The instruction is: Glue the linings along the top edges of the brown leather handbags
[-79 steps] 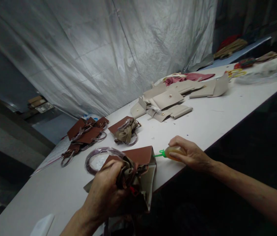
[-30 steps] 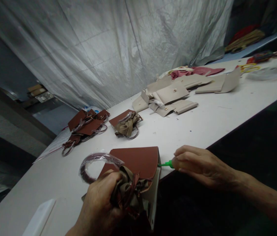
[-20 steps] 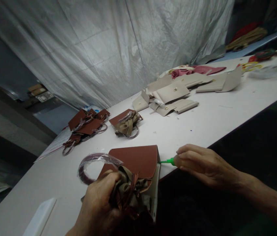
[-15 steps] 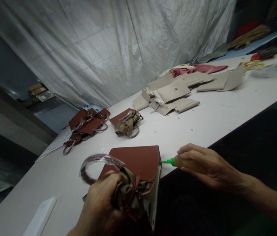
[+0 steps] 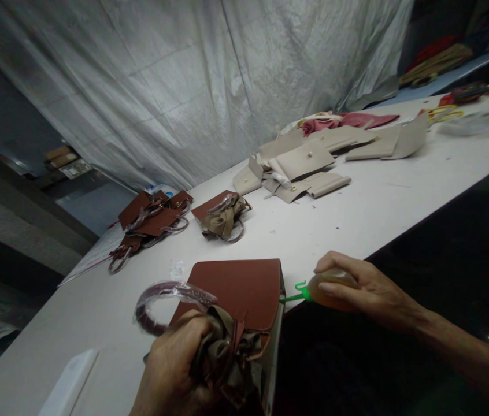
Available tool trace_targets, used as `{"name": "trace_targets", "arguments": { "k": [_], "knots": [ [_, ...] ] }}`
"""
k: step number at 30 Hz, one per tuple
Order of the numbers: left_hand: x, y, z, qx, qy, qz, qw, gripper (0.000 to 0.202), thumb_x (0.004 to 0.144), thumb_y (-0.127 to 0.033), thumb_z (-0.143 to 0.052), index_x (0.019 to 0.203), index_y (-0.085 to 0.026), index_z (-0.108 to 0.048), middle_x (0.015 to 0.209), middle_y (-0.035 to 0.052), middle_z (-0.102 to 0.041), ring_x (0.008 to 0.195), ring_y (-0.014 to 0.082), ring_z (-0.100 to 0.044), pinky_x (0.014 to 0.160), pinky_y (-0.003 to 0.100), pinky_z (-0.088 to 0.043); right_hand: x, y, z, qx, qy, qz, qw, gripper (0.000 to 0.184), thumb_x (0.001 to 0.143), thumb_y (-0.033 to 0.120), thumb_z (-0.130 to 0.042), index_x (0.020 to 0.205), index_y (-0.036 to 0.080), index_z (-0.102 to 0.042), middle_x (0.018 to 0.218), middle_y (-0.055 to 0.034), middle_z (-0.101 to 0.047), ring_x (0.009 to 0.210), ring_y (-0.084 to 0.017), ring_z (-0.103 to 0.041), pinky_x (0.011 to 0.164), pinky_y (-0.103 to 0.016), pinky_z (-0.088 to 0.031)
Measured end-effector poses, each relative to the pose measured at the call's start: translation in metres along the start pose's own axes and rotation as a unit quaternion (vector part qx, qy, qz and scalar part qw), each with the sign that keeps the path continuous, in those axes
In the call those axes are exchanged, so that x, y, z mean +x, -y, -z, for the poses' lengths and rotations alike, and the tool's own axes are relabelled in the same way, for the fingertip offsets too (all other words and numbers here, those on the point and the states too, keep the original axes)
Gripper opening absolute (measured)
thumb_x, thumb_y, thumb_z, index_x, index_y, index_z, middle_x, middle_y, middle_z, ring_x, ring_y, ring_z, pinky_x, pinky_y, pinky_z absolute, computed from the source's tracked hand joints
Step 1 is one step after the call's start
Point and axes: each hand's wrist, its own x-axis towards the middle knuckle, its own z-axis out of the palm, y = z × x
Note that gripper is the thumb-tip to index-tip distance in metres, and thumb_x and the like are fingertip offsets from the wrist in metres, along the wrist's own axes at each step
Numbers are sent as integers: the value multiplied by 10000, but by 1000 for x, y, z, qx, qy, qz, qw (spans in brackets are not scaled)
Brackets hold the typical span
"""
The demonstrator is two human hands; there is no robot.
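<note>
A brown handbag lies at the table's front edge, its flap towards the far side. My left hand is closed around the bunched olive cloth of this bag. Beside that hand, the bag's ring-shaped handle is wrapped in clear plastic. My right hand grips a squeeze bottle of amber liquid with a green nozzle. The nozzle's thin tip meets the right side edge of the bag's flap. The fingers of my left hand are partly hidden by the cloth.
Another brown bag and a heap of brown bags lie farther back on the white table. Several beige bag pieces are piled at the back. A white block sits at front left. Plastic sheeting hangs behind.
The bottle has turned in my right hand, so more of its body and the nozzle's green hook show. The nozzle tip has shifted slightly nearer along the flap's edge.
</note>
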Motion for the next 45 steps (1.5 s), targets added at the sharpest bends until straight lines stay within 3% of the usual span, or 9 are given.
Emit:
{"name": "trace_targets", "arguments": {
  "k": [6,16,19,22,27,31,34,39,45],
  "knots": [
    [-9,3,0,-24,21,15,999,113,741,-244,-661,841,-212,-621,775,0,-705,674,134,-667,563,169,-512,1,0,1,23,-13,-44,999,245,837,449,-608,903,213,-604,765,-7,-620,678,-182,-565,626,-307,-444],
    [-7,-1,0,-2,-6,25,1000,138,762,-343,-644,720,-215,-617,668,4,-684,577,135,-645,515,170,-514,-7,-4,4,65,12,-90,994,321,835,531,-610,912,219,-607,793,-10,-624,707,-194,-571,635,-314,-441],
    [-7,-2,-2,-3,-24,26,999,189,789,-398,-621,744,-215,-633,694,16,-696,597,144,-657,519,179,-521,-9,-4,7,78,-32,-103,991,361,818,565,-623,931,222,-613,865,-26,-655,768,-218,-604,649,-319,-453],
    [-8,-2,-3,-9,-28,32,999,221,799,-430,-616,760,-215,-647,702,22,-702,597,147,-659,510,182,-520,-11,-4,5,53,-61,-92,992,335,837,539,-615,957,226,-608,919,-39,-669,805,-231,-621,658,-324,-461],
    [-9,-1,-1,-23,-14,36,999,202,785,-415,-652,776,-213,-654,726,27,-714,614,151,-670,510,182,-523,-13,-2,-1,6,-35,-24,999,240,861,442,-595,970,229,-594,888,-38,-658,805,-226,-622,683,-333,-472],
    [-11,1,0,-27,3,29,999,127,778,-336,-655,804,-212,-651,727,19,-716,613,145,-672,509,175,-518,-13,-1,-1,35,-1,-51,998,259,864,473,-587,939,225,-601,826,-25,-653,753,-213,-616,653,-327,-470],
    [-13,3,0,-30,8,26,999,105,766,-305,-669,805,-212,-641,727,8,-715,626,139,-676,512,163,-512,-13,-3,1,26,-20,-65,997,282,858,492,-591,938,222,-600,833,-24,-653,741,-212,-609,647,-329,-459],
    [-15,3,-2,-29,9,32,999,140,766,-344,-683,798,-214,-642,729,7,-718,611,139,-669,504,168,-506,-14,-4,3,21,2,-40,999,266,858,477,-592,940,224,-602,837,-26,-642,760,-219,-609,672,-341,-460],
    [-12,0,-1,-16,-4,27,1000,178,788,-394,-656,770,-217,-648,689,8,-706,550,131,-640,461,168,-482,-13,-3,1,22,-18,-12,1000,234,852,429,-604,959,220,-605,883,-42,-650,812,-233,-618,700,-349,-475]
  ]
}}
